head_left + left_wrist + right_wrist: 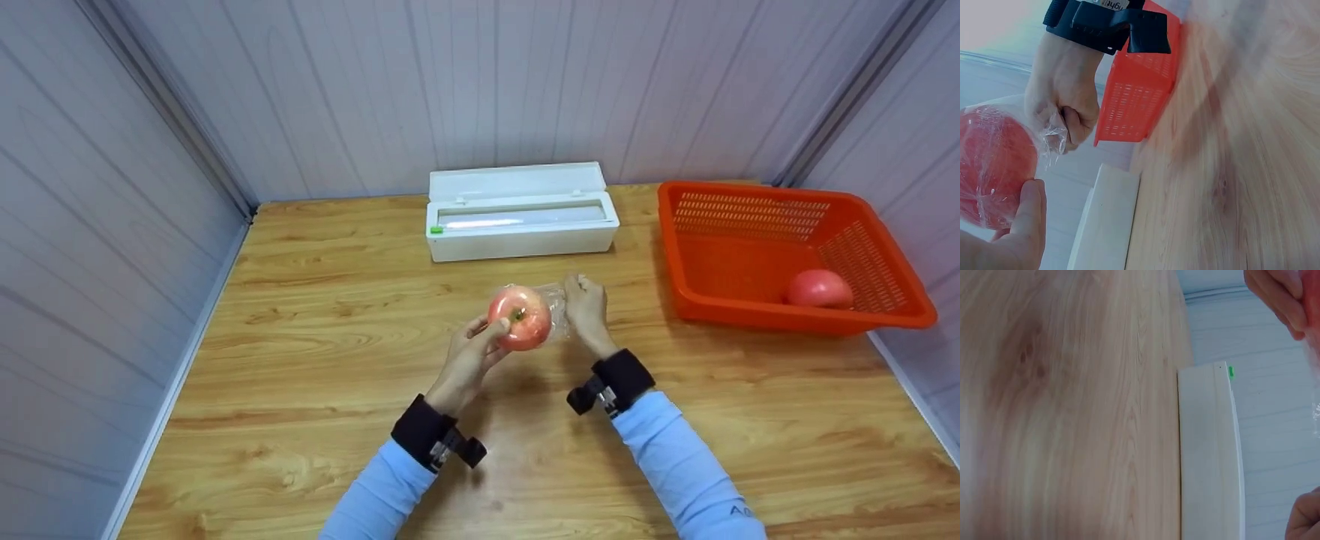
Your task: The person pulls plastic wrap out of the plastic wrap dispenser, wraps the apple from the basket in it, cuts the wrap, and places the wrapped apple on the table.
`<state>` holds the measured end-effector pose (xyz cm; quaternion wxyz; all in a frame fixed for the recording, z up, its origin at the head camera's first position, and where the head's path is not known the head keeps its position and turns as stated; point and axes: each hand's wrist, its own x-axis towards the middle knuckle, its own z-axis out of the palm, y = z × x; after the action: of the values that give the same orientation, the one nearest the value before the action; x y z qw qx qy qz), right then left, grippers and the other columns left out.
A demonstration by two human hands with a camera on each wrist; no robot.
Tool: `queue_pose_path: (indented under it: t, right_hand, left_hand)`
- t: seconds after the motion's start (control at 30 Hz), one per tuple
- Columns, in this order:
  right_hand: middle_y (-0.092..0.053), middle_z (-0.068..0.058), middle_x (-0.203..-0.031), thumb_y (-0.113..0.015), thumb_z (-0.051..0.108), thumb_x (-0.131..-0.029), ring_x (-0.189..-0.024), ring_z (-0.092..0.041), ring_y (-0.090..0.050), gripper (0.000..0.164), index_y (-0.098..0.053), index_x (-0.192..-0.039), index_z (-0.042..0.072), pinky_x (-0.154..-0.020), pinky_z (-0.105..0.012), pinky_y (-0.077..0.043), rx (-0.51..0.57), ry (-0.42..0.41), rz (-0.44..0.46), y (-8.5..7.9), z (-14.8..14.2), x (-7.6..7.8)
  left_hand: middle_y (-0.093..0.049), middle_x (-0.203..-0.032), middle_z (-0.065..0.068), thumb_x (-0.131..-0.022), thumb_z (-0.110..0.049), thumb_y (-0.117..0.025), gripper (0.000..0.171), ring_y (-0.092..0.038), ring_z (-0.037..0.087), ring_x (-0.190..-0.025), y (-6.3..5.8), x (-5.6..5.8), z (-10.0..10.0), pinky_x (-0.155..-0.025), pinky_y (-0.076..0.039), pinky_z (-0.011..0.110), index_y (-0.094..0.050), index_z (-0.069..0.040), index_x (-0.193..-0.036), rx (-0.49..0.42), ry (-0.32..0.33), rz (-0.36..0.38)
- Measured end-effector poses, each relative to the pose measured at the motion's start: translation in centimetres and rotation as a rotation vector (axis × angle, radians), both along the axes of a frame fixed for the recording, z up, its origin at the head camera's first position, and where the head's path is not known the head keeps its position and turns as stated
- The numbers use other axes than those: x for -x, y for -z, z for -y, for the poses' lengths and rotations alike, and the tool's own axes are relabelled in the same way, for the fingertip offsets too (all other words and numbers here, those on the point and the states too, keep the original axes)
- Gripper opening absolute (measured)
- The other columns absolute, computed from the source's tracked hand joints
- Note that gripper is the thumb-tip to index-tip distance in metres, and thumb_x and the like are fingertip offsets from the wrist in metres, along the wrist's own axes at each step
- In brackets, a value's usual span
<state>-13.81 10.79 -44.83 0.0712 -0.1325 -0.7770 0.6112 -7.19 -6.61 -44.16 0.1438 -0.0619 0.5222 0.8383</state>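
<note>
A red apple [529,330] is held up over the table by my left hand [469,360], thumb on its top near the stem and fingers at its side. Clear plastic wrap [1055,138] covers the apple and stretches off toward the right. My right hand [587,307] grips the loose end of that wrap in curled fingers, a short way from the fruit. In the left wrist view the film looks crumpled where it enters the right fist. Only parts of both hands and the apple show at the edge of the right wrist view.
Behind the hands stands a white cling film box [525,244], lid raised, with a roll inside and a green cutter tab [436,230]. At the right is an orange plastic basket [750,315] holding another apple [820,289]. Pale panel walls [495,90] enclose the wooden table [315,330].
</note>
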Motion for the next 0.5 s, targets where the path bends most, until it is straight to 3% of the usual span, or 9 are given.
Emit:
queue_pose_path:
  t: [0.27, 0.5]
  right_hand:
    - [-0.036, 0.009, -0.049, -0.047, 0.016, -0.092, -0.045, -0.003, -0.034, 0.038, -0.039, -0.054, 0.017, -0.042, -0.015, -0.029, 0.079, 0.0, 0.038, 0.6, 0.5, -0.2]
    - [-0.043, 0.006, -0.058, -0.047, 0.016, -0.091, -0.051, -0.005, -0.039, 0.026, -0.048, -0.065, 0.014, -0.044, -0.016, -0.032, 0.267, 0.009, 0.118, 1.1, 1.1, -0.6]
  left_hand:
    - [-0.058, -0.102, 0.009, -0.082, -0.017, -0.063, 0.042, -0.062, 0.015, -0.086, 0.2, 0.1, -0.2, -0.082, -0.052, 0.026, -0.053, 0.004, -0.117, -0.027, 0.042, -0.002]
    - [-0.058, -0.101, 0.007, -0.082, -0.019, -0.062, 0.042, -0.06, 0.014, -0.084, 0.4, 0.1, -0.4, -0.083, -0.052, 0.026, -0.052, 0.003, -0.116, -0.014, 0.084, -0.001]
